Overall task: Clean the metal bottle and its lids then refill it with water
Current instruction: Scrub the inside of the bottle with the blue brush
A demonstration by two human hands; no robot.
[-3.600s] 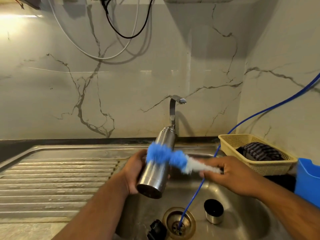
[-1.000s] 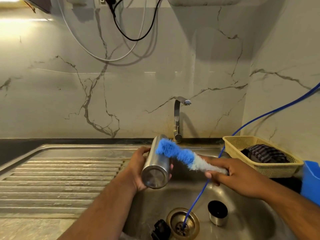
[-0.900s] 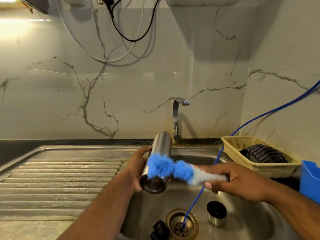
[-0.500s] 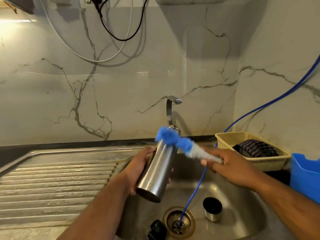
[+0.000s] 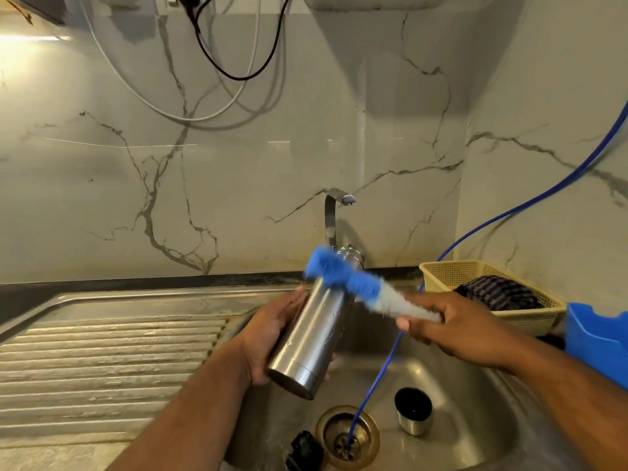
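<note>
While the brush (image 5: 343,278) bears on the upper wall of the metal bottle (image 5: 312,334), exterior scrubbing is judged under way; the steel cup lid (image 5: 413,414) and the black lid (image 5: 304,450) lie in the sink (image 5: 482,385) near the drain, seemingly unwashed; rinsing and refilling remain. Left hand (image 5: 268,338) wraps the bottle's lower body, tilted above the basin; right hand (image 5: 455,331) grips the brush handle beside it.
</note>
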